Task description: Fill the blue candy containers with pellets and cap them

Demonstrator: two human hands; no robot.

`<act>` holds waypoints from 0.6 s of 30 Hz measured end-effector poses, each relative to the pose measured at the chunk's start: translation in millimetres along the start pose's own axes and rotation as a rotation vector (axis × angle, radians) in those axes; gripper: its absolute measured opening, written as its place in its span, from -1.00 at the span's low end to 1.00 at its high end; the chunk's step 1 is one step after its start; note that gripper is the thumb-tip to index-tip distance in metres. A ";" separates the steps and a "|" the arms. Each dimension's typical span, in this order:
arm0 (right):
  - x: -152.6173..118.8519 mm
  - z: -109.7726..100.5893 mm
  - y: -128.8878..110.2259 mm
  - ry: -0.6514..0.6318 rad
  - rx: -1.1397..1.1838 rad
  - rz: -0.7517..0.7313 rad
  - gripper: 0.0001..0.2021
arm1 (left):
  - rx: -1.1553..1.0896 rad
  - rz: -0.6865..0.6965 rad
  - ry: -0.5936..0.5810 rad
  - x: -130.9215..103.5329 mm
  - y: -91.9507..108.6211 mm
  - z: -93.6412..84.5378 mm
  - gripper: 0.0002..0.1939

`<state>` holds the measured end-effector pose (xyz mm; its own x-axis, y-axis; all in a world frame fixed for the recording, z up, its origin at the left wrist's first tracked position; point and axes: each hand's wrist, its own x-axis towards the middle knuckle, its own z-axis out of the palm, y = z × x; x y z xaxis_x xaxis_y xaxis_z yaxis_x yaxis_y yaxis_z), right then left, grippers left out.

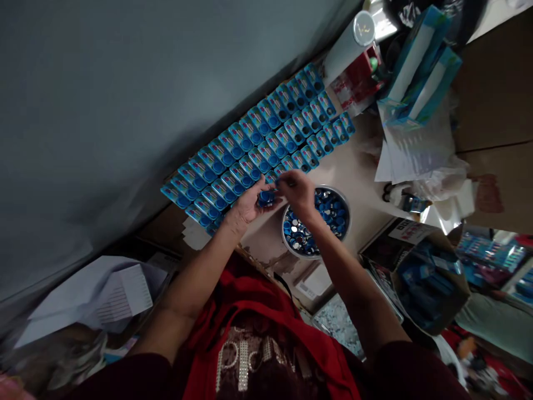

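My left hand is curled, palm up, around some small round blue pieces with shiny edges. Just to its right, my right hand has its fingers pinched together. Something small and blue shows at those fingertips, but its kind is not clear. Beyond both hands lie several slanting rows of light-blue printed packs, many with a round blue piece at the near end and others with a dark round spot there. Under my right forearm stands a round metal bowl full of loose blue and silvery round pieces.
A grey wall runs along the far left side of the table. At the back stand a white cylinder, a red container and blue boxes. An open carton of blue packs sits at the right.
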<state>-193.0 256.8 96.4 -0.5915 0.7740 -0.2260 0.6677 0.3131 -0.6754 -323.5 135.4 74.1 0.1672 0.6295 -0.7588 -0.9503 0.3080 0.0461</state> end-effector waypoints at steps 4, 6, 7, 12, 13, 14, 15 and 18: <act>31.7 -43.3 34.7 0.143 -0.209 0.153 -0.90 | 0.047 0.059 0.016 -3.7 7.8 18.7 -0.71; 48.5 -52.3 47.4 0.094 -0.321 0.163 -0.94 | 0.035 0.088 0.013 -3.8 14.4 20.9 -0.72; 56.3 -53.3 52.6 0.069 -0.368 0.167 -0.94 | 0.026 0.103 0.014 -3.3 17.6 20.4 -0.72; 87.9 -50.1 70.2 0.004 -0.472 0.265 -0.77 | -0.003 0.185 -0.025 0.4 28.8 17.2 -0.65; 91.5 -51.1 71.0 -0.007 -0.474 0.276 -0.73 | -0.007 0.196 -0.037 0.9 29.7 18.3 -0.64; 93.4 -52.6 70.0 -0.018 -0.476 0.274 -0.71 | -0.011 0.203 -0.040 1.4 30.1 20.1 -0.62; 93.1 -54.3 66.9 -0.026 -0.481 0.261 -0.71 | -0.015 0.205 -0.033 1.8 30.2 22.3 -0.62; 77.0 -56.0 44.7 -0.026 -0.452 0.128 -0.82 | -0.022 0.175 0.003 2.8 28.4 28.2 -0.61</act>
<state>-183.4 361.2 88.1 -0.4989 0.8098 -0.3087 0.8624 0.4286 -0.2693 -342.6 166.0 91.6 -0.0021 0.6703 -0.7421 -0.9704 0.1777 0.1633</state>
